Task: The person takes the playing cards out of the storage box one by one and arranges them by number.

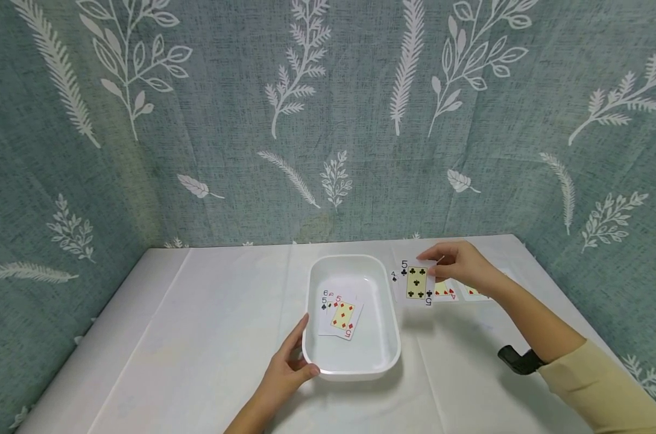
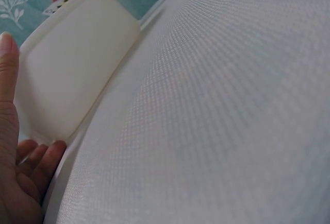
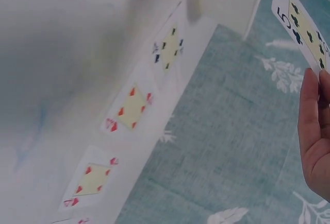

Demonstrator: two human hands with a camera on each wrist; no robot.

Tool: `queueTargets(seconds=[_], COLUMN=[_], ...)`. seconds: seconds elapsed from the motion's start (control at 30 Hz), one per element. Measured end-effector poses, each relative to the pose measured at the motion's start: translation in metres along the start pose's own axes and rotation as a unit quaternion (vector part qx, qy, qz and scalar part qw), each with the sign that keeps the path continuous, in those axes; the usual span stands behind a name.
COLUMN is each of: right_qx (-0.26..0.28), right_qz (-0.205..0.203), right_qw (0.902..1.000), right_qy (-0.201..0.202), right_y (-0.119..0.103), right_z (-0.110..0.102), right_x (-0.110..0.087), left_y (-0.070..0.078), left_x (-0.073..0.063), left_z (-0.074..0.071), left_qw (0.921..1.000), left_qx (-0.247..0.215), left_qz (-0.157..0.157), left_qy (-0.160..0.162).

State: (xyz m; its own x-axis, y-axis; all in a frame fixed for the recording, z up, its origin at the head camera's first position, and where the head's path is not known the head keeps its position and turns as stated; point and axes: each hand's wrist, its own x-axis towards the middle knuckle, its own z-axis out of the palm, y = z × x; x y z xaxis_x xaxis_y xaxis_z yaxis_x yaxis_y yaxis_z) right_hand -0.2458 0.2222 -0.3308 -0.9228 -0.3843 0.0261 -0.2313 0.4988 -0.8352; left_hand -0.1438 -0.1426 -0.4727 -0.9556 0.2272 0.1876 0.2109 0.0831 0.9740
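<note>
My right hand (image 1: 460, 263) pinches a five of clubs (image 1: 416, 283) by its edge, face showing, above the table just right of a white tray (image 1: 351, 369). In the right wrist view the same card (image 3: 301, 26) stands clear of the table, held between thumb and fingers. At the tray's near left corner my left hand (image 1: 287, 367) grips the side, thumb by the rim; the left wrist view shows the other fingers (image 2: 44, 162) curled at its base. Inside the tray lie overlapping cards, a five of diamonds (image 1: 342, 316) on top and a five of spades (image 1: 324, 319) partly covered.
Along the table's far right runs a row of face-up fours, partly hidden by the right hand: a black four (image 3: 169, 49), a red four (image 3: 132, 108) and another red four (image 3: 93, 180). Leaf-patterned green cloth (image 1: 328, 120) walls the white-covered table (image 1: 198, 337).
</note>
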Motion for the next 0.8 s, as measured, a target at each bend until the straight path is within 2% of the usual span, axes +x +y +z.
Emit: queueTargets(seconds=[0.13,0.4,0.63,0.8], right_qx=[0.003,0.011,0.015,0.026], right_qz=[0.008,0.025,0.042,0.034], right_qw=[1.0000,0.9994,0.9985,0.9973], right_qy=[-0.004,-0.021,-0.033,-0.059], right_y=[0.005,0.022,0.035,0.046], right_z=[0.000,0.010,0.023,0.030], right_x=[-0.004,-0.007,-0.009,-0.010], left_y=[-0.001,-0.001,-0.001,-0.001], left_x=[-0.001,0.000,0.000,0.000], left_z=[0.000,0.000,0.000,0.000], left_qw=[1.0000,0.9999,0.9999,0.9997], left_qx=[-0.002,0.006,0.011,0.019], left_qz=[0.009,-0.012,-0.008,-0.001], left_qy=[-0.003,0.009,0.010,0.013])
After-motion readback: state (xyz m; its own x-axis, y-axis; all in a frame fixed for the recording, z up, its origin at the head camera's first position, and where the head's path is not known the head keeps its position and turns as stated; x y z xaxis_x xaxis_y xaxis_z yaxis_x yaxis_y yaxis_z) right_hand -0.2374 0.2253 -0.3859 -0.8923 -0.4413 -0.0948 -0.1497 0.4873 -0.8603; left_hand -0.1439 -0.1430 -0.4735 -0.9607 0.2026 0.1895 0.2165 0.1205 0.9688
